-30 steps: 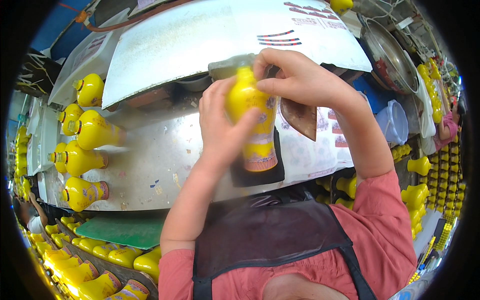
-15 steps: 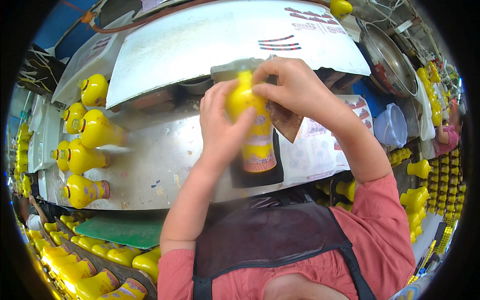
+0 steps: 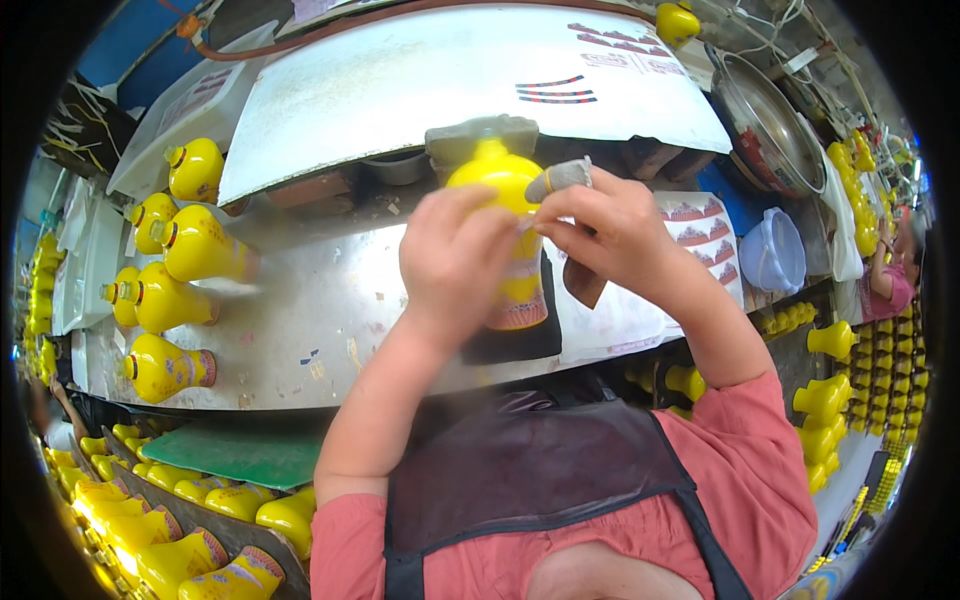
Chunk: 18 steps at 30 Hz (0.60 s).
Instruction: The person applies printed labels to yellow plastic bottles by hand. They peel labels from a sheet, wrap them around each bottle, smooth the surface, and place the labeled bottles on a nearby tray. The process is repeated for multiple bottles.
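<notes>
My left hand (image 3: 452, 262) grips a yellow plastic bottle (image 3: 505, 180) with a printed label band low on its body. The bottle stands upright over a dark mat (image 3: 520, 340) on the metal work surface (image 3: 320, 320). My right hand (image 3: 610, 230) presses against the bottle's upper right side. Its forefinger wears a grey fingertip cover (image 3: 560, 177). The bottle's top sits just under a grey machine head (image 3: 480, 135).
Several yellow bottles (image 3: 200, 245) lie on their sides at the left of the metal surface. More yellow bottles (image 3: 150, 540) fill trays at lower left and racks (image 3: 830, 400) at right. A sheet of printed labels (image 3: 700, 230), a metal bowl (image 3: 765, 135) and another person (image 3: 890, 280) are at right.
My right hand has slid from the bottle's top down to its upper right side, baring the yellow neck. The left hand keeps its grip.
</notes>
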Each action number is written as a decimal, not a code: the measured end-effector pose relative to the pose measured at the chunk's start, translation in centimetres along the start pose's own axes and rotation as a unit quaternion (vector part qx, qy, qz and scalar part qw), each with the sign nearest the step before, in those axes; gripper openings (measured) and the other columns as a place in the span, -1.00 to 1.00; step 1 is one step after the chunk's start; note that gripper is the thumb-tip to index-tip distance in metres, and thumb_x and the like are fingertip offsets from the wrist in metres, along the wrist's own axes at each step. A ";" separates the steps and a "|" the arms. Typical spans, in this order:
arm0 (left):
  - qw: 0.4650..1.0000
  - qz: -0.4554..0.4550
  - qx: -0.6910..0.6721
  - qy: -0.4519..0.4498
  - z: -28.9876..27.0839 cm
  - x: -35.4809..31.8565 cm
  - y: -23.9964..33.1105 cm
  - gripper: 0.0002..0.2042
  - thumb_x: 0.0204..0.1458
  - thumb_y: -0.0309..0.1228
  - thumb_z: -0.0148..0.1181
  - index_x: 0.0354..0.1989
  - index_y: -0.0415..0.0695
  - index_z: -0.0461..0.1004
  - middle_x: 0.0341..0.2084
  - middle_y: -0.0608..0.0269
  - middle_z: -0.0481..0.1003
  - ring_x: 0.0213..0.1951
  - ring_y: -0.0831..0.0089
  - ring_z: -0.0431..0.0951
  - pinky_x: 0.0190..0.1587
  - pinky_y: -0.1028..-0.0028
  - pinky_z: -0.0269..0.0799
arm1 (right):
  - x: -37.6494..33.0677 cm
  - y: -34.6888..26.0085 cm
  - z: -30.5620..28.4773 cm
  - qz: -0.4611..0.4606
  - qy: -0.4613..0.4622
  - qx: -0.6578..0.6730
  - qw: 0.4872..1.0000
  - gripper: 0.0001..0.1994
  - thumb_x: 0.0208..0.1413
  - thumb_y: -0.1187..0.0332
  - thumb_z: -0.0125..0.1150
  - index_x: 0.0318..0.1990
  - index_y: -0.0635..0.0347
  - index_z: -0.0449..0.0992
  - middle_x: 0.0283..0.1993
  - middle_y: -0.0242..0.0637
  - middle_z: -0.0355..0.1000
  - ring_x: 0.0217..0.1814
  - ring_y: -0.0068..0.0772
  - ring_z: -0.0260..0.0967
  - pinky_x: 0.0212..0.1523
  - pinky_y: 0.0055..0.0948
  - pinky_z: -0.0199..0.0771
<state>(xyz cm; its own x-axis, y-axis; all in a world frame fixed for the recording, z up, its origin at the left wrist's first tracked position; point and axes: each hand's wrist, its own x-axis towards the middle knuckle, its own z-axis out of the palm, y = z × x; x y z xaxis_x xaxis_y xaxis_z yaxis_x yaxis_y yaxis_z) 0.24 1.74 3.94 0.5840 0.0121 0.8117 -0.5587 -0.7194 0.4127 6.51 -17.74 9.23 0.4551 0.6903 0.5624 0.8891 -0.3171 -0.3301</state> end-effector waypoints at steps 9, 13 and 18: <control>0.997 0.066 -0.027 -0.034 -1.3 -0.9 3.7 -0.79 -0.19 -0.67 0.38 -0.38 -0.16 0.53 -0.53 0.20 0.56 -0.50 0.21 0.56 -0.40 0.35 0.47 | -3.9 -2.8 -1.4 -0.006 0.064 0.041 0.997 -0.78 -0.09 0.50 0.40 -0.23 0.13 0.61 -0.45 -0.29 0.47 -0.62 -0.36 0.32 -0.56 -0.42 0.34; 0.997 -0.016 -0.069 -0.041 -2.0 -0.5 5.1 -0.83 -0.15 -0.67 0.39 -0.40 -0.17 0.55 -0.54 0.20 0.56 -0.52 0.27 0.56 -0.42 0.40 0.44 | -3.6 -4.0 -2.9 0.188 0.038 0.232 0.954 -0.71 -0.05 0.48 0.44 -0.12 0.19 0.59 -0.59 -0.41 0.31 -0.61 -0.54 0.28 -0.56 -0.53 0.20; 0.995 -0.047 -0.063 -0.061 -2.9 0.5 6.5 -0.86 -0.10 -0.63 0.42 -0.41 -0.19 0.57 -0.55 0.22 0.56 -0.53 0.41 0.55 -0.44 0.48 0.42 | -2.5 -5.0 -3.0 0.046 0.065 0.055 0.995 -0.77 -0.06 0.46 0.44 -0.20 0.13 0.62 -0.55 -0.37 0.35 -0.62 -0.54 0.25 -0.61 -0.51 0.17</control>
<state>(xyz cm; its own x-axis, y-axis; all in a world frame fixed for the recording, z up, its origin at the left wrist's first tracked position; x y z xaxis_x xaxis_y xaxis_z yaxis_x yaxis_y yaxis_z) -4.86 -0.91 8.22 0.7009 -0.0145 0.7131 -0.5624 -0.6263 0.5399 1.08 -19.81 11.77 0.5437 0.5697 0.6163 0.8355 -0.2981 -0.4616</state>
